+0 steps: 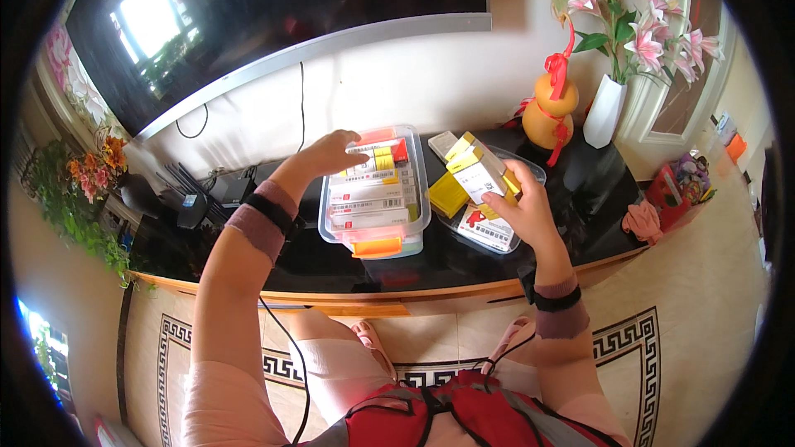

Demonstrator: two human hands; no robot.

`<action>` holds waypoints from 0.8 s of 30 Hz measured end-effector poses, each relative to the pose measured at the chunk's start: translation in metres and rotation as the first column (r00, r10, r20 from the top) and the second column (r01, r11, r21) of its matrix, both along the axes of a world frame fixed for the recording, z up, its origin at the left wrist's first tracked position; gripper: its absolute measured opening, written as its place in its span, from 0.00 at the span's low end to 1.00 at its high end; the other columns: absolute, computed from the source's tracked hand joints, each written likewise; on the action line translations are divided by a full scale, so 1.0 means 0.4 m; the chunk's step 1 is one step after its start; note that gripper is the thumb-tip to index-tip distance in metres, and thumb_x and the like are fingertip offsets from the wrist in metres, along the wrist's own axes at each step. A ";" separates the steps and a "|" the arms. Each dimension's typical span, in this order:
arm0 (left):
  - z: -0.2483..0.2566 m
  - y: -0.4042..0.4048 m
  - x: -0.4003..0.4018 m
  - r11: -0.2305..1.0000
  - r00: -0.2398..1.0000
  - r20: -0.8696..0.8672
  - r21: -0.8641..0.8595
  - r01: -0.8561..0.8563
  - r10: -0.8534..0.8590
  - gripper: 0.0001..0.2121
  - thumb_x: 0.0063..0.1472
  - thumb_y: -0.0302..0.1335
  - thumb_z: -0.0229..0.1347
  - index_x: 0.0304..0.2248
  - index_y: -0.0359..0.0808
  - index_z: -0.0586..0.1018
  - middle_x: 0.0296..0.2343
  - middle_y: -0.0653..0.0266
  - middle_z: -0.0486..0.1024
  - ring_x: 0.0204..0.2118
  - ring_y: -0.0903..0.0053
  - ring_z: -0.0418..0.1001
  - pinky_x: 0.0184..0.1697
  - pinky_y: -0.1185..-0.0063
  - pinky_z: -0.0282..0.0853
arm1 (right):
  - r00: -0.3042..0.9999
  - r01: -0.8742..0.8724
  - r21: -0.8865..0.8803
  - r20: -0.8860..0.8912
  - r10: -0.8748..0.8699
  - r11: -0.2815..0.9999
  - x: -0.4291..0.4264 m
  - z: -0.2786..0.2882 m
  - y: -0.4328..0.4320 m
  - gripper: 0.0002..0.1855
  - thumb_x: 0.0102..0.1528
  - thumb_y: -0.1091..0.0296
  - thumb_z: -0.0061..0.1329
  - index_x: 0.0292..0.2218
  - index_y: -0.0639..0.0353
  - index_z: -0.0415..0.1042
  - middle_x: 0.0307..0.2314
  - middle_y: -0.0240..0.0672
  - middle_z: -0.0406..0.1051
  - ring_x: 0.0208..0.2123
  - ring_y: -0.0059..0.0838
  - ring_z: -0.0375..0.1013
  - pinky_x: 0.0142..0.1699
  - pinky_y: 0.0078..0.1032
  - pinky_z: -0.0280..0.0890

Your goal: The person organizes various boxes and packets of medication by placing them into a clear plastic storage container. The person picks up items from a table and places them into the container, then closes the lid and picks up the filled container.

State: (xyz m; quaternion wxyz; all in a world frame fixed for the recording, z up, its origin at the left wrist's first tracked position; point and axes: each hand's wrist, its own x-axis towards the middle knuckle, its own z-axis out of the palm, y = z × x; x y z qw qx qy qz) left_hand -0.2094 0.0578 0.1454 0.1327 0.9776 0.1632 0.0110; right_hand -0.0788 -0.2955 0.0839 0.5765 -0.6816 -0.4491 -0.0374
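Note:
My right hand (526, 203) grips a white-and-yellow medicine carton (477, 181) above a clear plastic lid (535, 169). More cartons lie on that lid, among them a yellow carton (448, 194) and a white carton with a red figure (484, 228). Left of it stands a clear plastic storage box (424, 214) with an orange latch (377, 248), packed with rows of medicine cartons (372, 194). My left hand (330, 153) is over the box's rear left part, fingers apart, near a red-and-white carton (398, 150). Whether its fingertips touch the cartons is unclear.
Both containers rest on a black glossy cabinet top (310, 270). A gourd ornament (549, 118) and a white vase (604, 113) stand at the right rear. A router (191, 208) sits left, beside a dark vase (141, 194). A television (279, 6) overhangs the back.

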 end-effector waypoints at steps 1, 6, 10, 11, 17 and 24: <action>-0.010 0.001 0.007 1.000 1.000 -0.027 0.007 -0.011 0.011 0.29 0.57 0.44 0.56 0.52 0.30 0.70 0.51 0.44 0.67 0.53 0.57 0.66 0.57 0.71 0.61 | 1.000 0.003 0.006 0.003 -0.003 1.000 0.003 -0.002 0.002 0.25 0.48 0.67 0.60 0.44 0.65 0.66 0.33 0.46 0.74 0.36 0.35 0.75 0.40 0.27 0.68; -0.052 0.019 0.039 0.998 0.994 -0.109 -0.067 0.005 -0.012 0.30 0.61 0.45 0.52 0.53 0.29 0.68 0.52 0.44 0.66 0.55 0.57 0.65 0.58 0.71 0.59 | 0.999 0.007 -0.015 -0.048 -0.008 1.000 0.013 -0.001 0.005 0.24 0.49 0.70 0.59 0.46 0.66 0.66 0.36 0.40 0.73 0.37 0.23 0.72 0.42 0.22 0.67; -0.080 0.033 0.049 0.999 0.992 -0.121 0.013 0.043 -0.041 0.30 0.62 0.46 0.50 0.53 0.29 0.68 0.52 0.43 0.66 0.55 0.57 0.64 0.58 0.71 0.59 | 0.999 0.007 -0.017 -0.035 -0.008 1.000 0.018 -0.005 0.009 0.24 0.49 0.69 0.59 0.46 0.67 0.66 0.36 0.40 0.73 0.37 0.22 0.72 0.41 0.22 0.68; -0.082 0.034 0.053 0.998 0.991 -0.124 0.002 0.058 -0.058 0.30 0.62 0.47 0.49 0.54 0.28 0.67 0.51 0.43 0.66 0.55 0.57 0.65 0.58 0.71 0.59 | 1.000 0.004 -0.014 -0.023 -0.004 1.000 0.019 -0.007 0.009 0.24 0.49 0.69 0.59 0.46 0.67 0.66 0.35 0.40 0.73 0.37 0.22 0.72 0.41 0.22 0.68; -0.043 -0.014 0.087 0.998 0.986 -0.165 -0.063 -0.020 0.009 0.28 0.61 0.42 0.50 0.54 0.28 0.66 0.50 0.42 0.67 0.52 0.56 0.67 0.56 0.69 0.61 | 0.998 0.049 -0.005 -0.040 -0.049 0.999 0.029 -0.020 0.005 0.25 0.48 0.64 0.61 0.44 0.63 0.67 0.32 0.46 0.75 0.36 0.38 0.77 0.39 0.28 0.69; -0.096 0.056 0.066 0.992 0.999 -0.034 0.127 0.021 -0.017 0.28 0.57 0.40 0.54 0.51 0.28 0.69 0.47 0.45 0.68 0.51 0.53 0.65 0.56 0.69 0.60 | 0.999 0.030 0.003 0.011 -0.030 1.000 0.020 -0.017 0.024 0.25 0.47 0.64 0.61 0.44 0.63 0.67 0.32 0.46 0.75 0.35 0.38 0.77 0.38 0.29 0.69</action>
